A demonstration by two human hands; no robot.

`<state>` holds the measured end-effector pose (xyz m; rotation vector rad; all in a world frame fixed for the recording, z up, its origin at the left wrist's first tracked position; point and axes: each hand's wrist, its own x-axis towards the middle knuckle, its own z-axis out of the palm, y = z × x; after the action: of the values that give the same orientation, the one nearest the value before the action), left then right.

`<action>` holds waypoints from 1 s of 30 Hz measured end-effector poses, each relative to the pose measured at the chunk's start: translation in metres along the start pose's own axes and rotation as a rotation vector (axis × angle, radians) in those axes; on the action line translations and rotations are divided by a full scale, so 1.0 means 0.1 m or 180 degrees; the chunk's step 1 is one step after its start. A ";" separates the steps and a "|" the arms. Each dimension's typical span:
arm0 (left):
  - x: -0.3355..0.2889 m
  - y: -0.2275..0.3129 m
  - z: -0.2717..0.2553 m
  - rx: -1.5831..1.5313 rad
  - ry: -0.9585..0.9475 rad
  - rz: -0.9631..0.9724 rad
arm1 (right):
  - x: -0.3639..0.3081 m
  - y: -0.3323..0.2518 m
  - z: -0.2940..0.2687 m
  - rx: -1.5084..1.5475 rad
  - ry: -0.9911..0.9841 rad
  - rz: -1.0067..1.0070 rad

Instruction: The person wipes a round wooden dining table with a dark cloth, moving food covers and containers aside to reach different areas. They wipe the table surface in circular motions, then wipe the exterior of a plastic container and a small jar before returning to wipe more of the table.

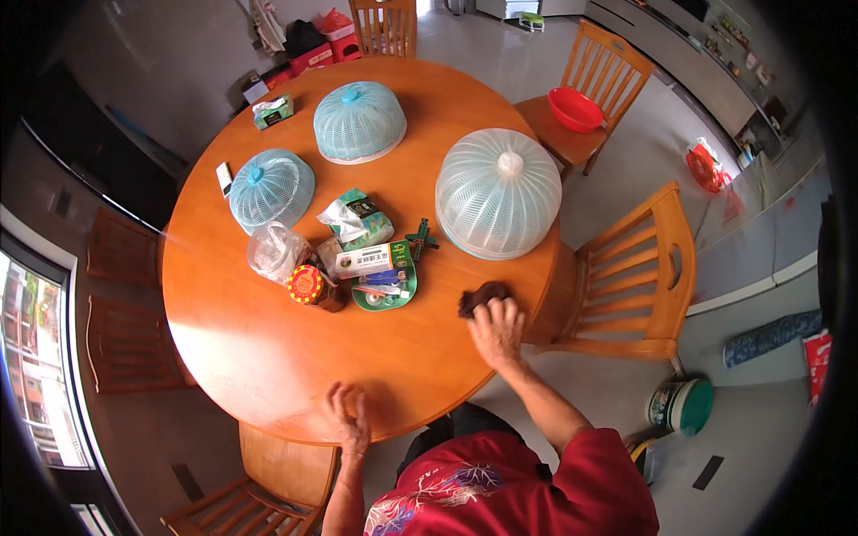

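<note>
My right hand presses a dark brown cloth onto the wooden round table, near its right edge. The fingers are curled over the cloth and hide part of it. At the table's near edge, my left hand holds nothing, its fingers apart and slightly bent. Ahead of both hands lies a green tray with small tubes and a box on it. Beside the tray stands a jar with a red and yellow lid.
Mesh food covers stand on the table: a white one and two blue ones. Tissue boxes and a clear plastic tub are there too. Wooden chairs surround the table; one bears a red basin.
</note>
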<state>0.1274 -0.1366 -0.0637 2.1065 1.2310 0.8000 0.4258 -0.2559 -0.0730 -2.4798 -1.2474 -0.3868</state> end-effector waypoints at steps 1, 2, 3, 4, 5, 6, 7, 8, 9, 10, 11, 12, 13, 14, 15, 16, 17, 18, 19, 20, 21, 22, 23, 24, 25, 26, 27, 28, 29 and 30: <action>0.04 0.21 0.06 -0.0161 -0.0223 0.0167 | -0.11 -0.14 -0.02 0.0102 -0.0039 -0.0170; 0.08 0.38 0.13 -0.0328 -0.0442 0.0332 | -0.22 -0.27 -0.04 0.0197 -0.0076 -0.0345; 0.11 0.45 0.23 -0.0643 -0.0677 0.0133 | -0.34 -0.38 -0.01 0.0197 -0.0087 -0.0474; 0.13 0.53 0.34 -0.0966 -0.0931 -0.0068 | -0.46 -0.46 0.02 0.0179 -0.0104 -0.0591; 0.18 0.63 0.42 -0.1152 -0.0942 0.0097 | -0.53 -0.50 -0.01 0.0354 -0.0096 -0.0713; 0.17 0.66 0.52 -0.1361 -0.0962 0.0041 | -0.59 -0.51 -0.05 0.0527 -0.0090 -0.0833; 0.19 0.71 0.60 -0.1549 -0.0962 -0.0027 | -0.64 -0.51 -0.10 0.0624 -0.0212 -0.0934; 0.22 0.75 0.66 -0.1736 -0.0964 -0.0098 | -0.62 -0.46 -0.17 0.0714 -0.0138 -0.1093; 0.25 0.78 0.69 -0.1579 -0.1070 -0.0049 | -0.59 -0.37 -0.17 0.0707 -0.0191 -0.1190; 0.27 0.80 0.77 -0.1715 -0.1198 -0.0236 | -0.57 -0.26 -0.16 0.0706 -0.0268 -0.1271; 0.29 0.80 0.83 -0.1833 -0.1304 -0.0423 | -0.50 -0.14 -0.18 0.0565 -0.0261 -0.1201; 0.31 0.81 0.88 -0.1950 -0.1408 -0.0614 | -0.45 -0.03 -0.14 0.0506 -0.0015 -0.1011; 0.34 0.84 0.94 -0.2074 -0.1546 -0.0676 | -0.42 0.13 -0.07 0.0313 0.0017 -0.0667; 0.39 0.85 1.01 -0.2170 -0.1580 -0.0748 | -0.33 0.26 -0.04 0.0139 0.0069 -0.0343; 0.42 0.84 1.11 -0.2267 -0.1610 -0.0823 | -0.25 0.40 -0.04 0.0141 0.0139 -0.0079; 0.46 0.86 1.21 -0.2368 -0.1641 -0.0919 | -0.15 0.53 -0.07 0.0142 0.0188 0.0180; 0.51 0.89 1.33 -0.2513 -0.1566 -0.0920 | -0.04 0.65 -0.08 0.0186 0.0260 0.0251; 0.56 0.91 1.42 -0.2564 -0.1569 -0.1015 | 0.06 0.77 -0.06 0.0238 0.0271 0.0331; 0.64 1.01 1.51 -0.2635 -0.1579 -0.1107 | 0.15 0.90 -0.05 0.0222 0.0341 0.0390; 0.72 1.10 1.60 -0.2706 -0.1584 -0.1200 | 0.25 1.04 -0.02 0.0210 0.0411 0.0445; 0.79 1.21 1.70 -0.2861 -0.1485 -0.1470 | 0.32 1.20 0.06 0.0261 0.0462 0.0587; 0.87 1.36 1.76 -0.3002 -0.1368 -0.1743 | 0.43 1.34 0.10 0.0300 0.0598 0.0770; 0.96 1.47 1.83 -0.3146 -0.1262 -0.2014 | 0.52 1.50 0.15 0.0457 0.0542 0.1062; 1.06 1.53 1.92 -0.3243 -0.1227 -0.2148 | 0.61 1.71 0.24 0.0617 0.0479 0.1349; 1.15 1.61 2.01 -0.3367 -0.1196 -0.2281 | 0.70 2.01 0.39 0.1261 0.0702 0.1505; 1.23 1.64 2.08 -0.3477 -0.1092 -0.2424 | 0.92 2.19 0.35 0.1407 0.0094 0.2277; 1.31 1.65 2.20 -0.3639 -0.1155 -0.2552 | 1.08 2.50 0.41 0.1584 0.0354 0.2369; 1.38 1.63 2.34 -0.3796 -0.1209 -0.2686 | 1.26 2.74 0.48 0.1769 0.0598 0.2462; 1.44 1.58 2.40 -0.3920 -0.1166 -0.2823 | 1.57 2.71 0.39 0.1939 0.0655 0.2320; 1.49 1.64 2.40 -0.4003 -0.1172 -0.2885 | 1.88 2.68 0.25 0.2088 0.0716 0.2204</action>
<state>0.4533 -0.1126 -0.0736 0.5342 0.9010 0.4722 0.7543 -0.2600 -0.0704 -2.0355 -0.2923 -0.0481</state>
